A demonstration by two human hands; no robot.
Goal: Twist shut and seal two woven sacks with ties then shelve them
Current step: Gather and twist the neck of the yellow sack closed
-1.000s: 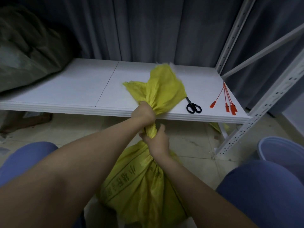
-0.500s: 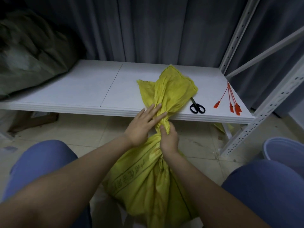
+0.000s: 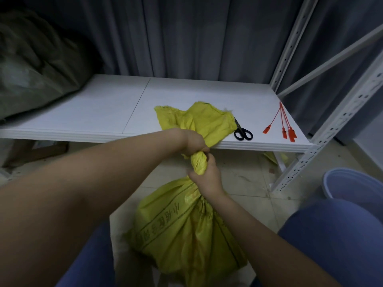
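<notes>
Head view showed left hand and right hand clenched round the twisted neck of a yellow sack, whose flared top hid part of the scissors.

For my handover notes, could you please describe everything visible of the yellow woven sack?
The yellow woven plastic sack stands bulging between the person's knees, with a band of dark print across its side. Its neck is twisted into a rope, gripped above by the left hand and below by the right hand. The loose, frayed mouth fans out in front of the white shelf.
</notes>
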